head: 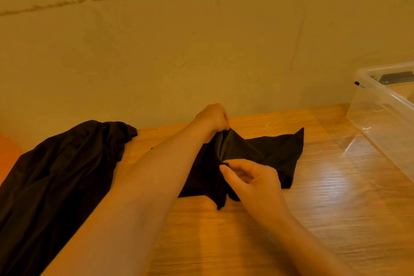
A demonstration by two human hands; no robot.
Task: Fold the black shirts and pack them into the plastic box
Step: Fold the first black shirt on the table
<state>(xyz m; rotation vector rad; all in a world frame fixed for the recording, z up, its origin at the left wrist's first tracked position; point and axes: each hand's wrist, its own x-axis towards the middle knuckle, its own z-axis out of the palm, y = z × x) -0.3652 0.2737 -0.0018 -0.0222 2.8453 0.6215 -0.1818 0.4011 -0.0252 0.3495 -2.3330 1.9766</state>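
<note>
Right now my left hand (212, 117) pinches the far end of a raised ridge in the soft, matte black shirt (266, 154), and my right hand (251, 180) pinches the near end. That crease runs away from me; the cloth spreads rightward over the glossy wooden tabletop (336, 197), toward the clear plastic box (385, 114). A second crumpled black shirt (58, 175) lies left.

Matt black cloth shirt (264, 154), glossy wood-grain table (336, 197), clear plastic box (385, 114).
</note>
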